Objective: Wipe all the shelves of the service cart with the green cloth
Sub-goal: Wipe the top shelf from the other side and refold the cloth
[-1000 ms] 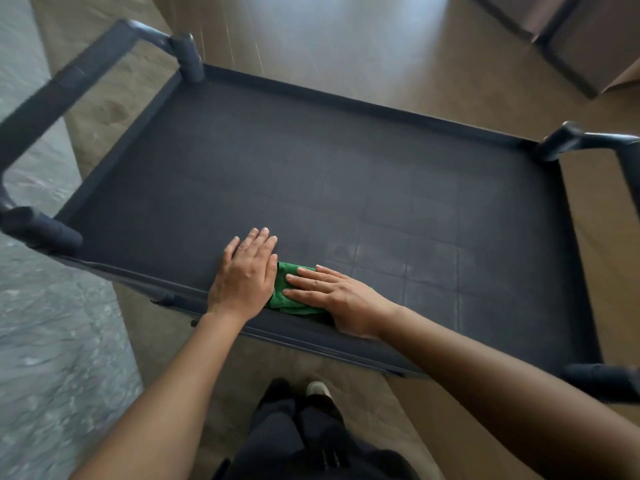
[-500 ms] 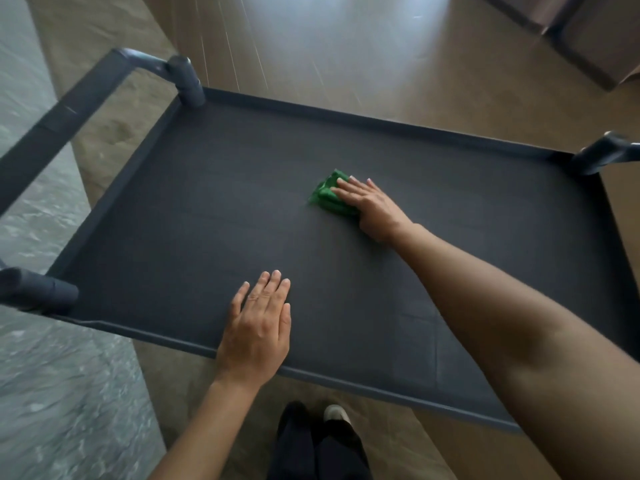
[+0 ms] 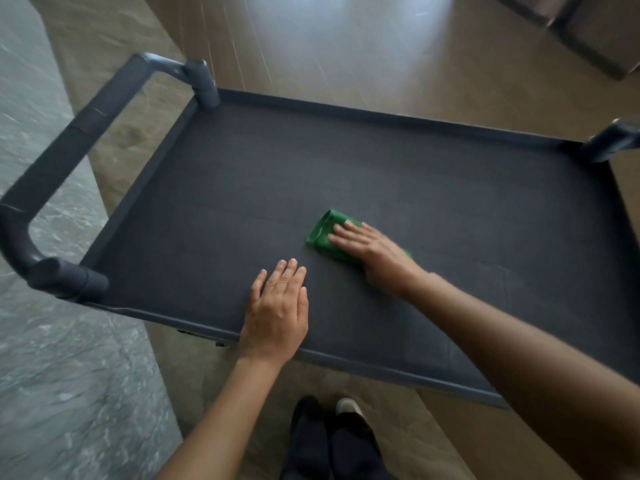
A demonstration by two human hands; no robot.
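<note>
Here the green cloth (image 3: pixel 322 233) lies flat under the right hand's fingers (image 3: pixel 346 233).

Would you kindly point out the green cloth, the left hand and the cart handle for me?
green cloth (image 3: pixel 320 232), head view, on its bare folded end.
left hand (image 3: pixel 277 313), head view, on the back of the hand.
cart handle (image 3: pixel 76 140), head view, on the middle of the bar.

Dark cart shelf (image 3: pixel 242 188) bears folded green cloth (image 3: pixel 322 233).
</note>
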